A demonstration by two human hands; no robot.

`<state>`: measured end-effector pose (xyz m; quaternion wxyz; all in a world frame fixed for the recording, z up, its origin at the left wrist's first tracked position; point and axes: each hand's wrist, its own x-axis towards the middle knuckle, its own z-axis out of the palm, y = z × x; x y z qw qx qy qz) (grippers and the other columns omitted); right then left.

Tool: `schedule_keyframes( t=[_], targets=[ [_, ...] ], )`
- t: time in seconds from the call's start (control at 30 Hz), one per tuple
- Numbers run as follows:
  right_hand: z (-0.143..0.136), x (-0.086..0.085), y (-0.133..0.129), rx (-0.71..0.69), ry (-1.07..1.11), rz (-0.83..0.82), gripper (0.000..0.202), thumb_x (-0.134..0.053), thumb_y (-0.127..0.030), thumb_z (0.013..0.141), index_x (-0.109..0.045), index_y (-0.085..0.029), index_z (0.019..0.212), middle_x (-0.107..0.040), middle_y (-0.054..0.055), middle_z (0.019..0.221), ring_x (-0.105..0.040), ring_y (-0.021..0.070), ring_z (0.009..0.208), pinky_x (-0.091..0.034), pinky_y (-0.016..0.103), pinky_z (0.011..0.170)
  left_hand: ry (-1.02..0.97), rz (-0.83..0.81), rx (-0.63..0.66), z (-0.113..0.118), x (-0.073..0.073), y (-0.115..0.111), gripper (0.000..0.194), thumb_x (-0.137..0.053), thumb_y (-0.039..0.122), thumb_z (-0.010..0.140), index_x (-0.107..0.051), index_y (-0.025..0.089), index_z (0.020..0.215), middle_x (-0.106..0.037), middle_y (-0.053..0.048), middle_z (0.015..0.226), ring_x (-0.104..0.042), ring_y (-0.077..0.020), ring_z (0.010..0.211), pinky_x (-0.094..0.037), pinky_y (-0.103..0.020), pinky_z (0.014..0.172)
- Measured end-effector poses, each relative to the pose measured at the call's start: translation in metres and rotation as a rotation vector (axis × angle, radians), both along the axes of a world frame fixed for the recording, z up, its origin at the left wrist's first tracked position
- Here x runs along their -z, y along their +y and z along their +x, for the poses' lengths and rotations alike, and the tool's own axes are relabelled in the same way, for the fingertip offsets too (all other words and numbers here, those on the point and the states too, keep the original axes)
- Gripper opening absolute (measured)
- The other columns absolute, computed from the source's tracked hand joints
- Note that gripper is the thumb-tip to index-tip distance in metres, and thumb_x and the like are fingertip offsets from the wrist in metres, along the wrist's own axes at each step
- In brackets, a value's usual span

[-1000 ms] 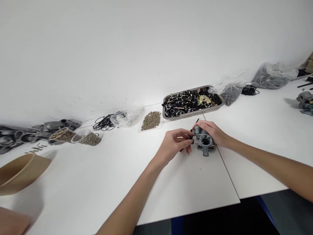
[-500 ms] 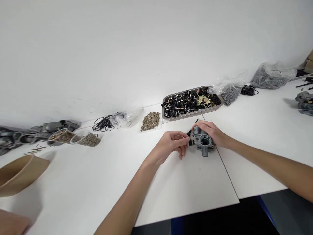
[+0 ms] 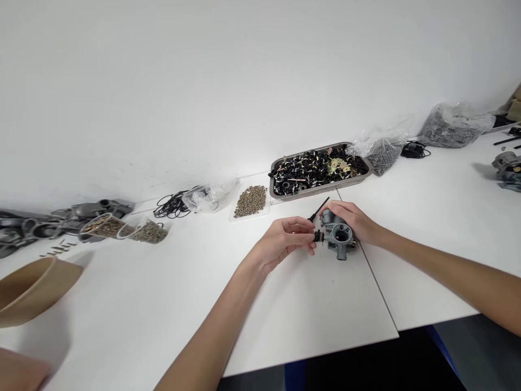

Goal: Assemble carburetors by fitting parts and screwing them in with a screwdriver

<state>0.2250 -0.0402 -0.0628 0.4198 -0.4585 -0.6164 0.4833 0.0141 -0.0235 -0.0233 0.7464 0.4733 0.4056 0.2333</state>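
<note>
A grey metal carburetor [image 3: 341, 234] rests on the white table with its round bore facing me. My right hand [image 3: 353, 220] is wrapped round its upper right side and grips it. At the carburetor's left side sticks out a small black fitting [image 3: 318, 236], pinched between the thumb and fingers of my left hand [image 3: 291, 239]. A thin black rod [image 3: 319, 208] slants up and right from just behind the left fingertips; whether it is joined to the fitting is hidden.
Behind the hands lie a metal tray [image 3: 303, 193] of black parts and a white dish [image 3: 264, 209] of small brass pieces. Further left are two tipped plastic cups [image 3: 142, 231] and a tan bowl [image 3: 49, 288]. Bagged parts [image 3: 385, 155] and another carburetor [image 3: 508, 169] are at right.
My left fingers have shifted and curled closer at the black fitting. The black rod has swung, and more of it shows. My right hand and the carburetor have stayed put.
</note>
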Motion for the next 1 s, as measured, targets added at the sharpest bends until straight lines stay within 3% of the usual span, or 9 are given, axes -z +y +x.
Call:
schedule_keyframes(
  t=[0.2,0.43,0.53,0.77,1.0],
  targets=[
    [-0.002,-0.001,0.0,-0.002,0.017,0.005,0.036,-0.041,-0.043,0.097,-0.064,-0.016,0.093,-0.063,0.004,0.094,-0.056,0.0152,0.088,-0.041,0.027,0.08,0.037,0.005,0.042,-0.002,0.0,0.002,0.027,-0.084,0.023,0.062,-0.065,0.009,0.073,-0.064,-0.005,0.058,-0.06,-0.0148,0.048,-0.05,-0.026,0.043],
    [-0.002,-0.002,0.0,0.003,0.018,-0.005,0.036,-0.041,-0.043,0.097,-0.063,-0.015,0.092,-0.063,0.005,0.094,-0.056,0.0156,0.088,-0.041,0.027,0.08,0.005,0.032,0.03,-0.002,0.001,0.001,0.026,-0.085,0.019,0.059,-0.067,0.008,0.075,-0.068,-0.008,0.061,-0.066,-0.0169,0.055,-0.057,-0.027,0.055],
    [-0.002,-0.001,0.001,-0.002,0.015,0.002,0.037,-0.041,-0.043,0.097,-0.063,-0.015,0.092,-0.062,0.004,0.094,-0.056,0.0152,0.088,-0.041,0.027,0.08,0.016,0.023,0.003,-0.001,0.001,0.002,0.032,-0.086,0.019,0.058,-0.067,0.008,0.081,-0.068,-0.008,0.06,-0.065,-0.018,0.053,-0.057,-0.028,0.051],
    [-0.003,-0.001,0.0,-0.006,0.028,-0.017,0.037,-0.041,-0.044,0.096,-0.063,-0.015,0.093,-0.063,0.005,0.094,-0.057,0.0149,0.084,-0.042,0.027,0.077,-0.006,0.024,-0.027,0.004,0.006,-0.003,0.033,-0.089,0.026,0.055,-0.067,0.007,0.071,-0.065,-0.008,0.056,-0.062,-0.0162,0.049,-0.055,-0.026,0.046],
    [-0.004,-0.003,0.0,0.007,0.027,-0.013,0.036,-0.04,-0.041,0.095,-0.063,-0.014,0.091,-0.061,0.005,0.091,-0.054,0.0144,0.083,-0.04,0.027,0.077,0.055,0.067,-0.065,0.008,-0.002,-0.01,0.034,-0.089,0.03,0.055,-0.067,0.007,0.068,-0.066,-0.007,0.057,-0.064,-0.0182,0.049,-0.057,-0.028,0.046]
  ],
)
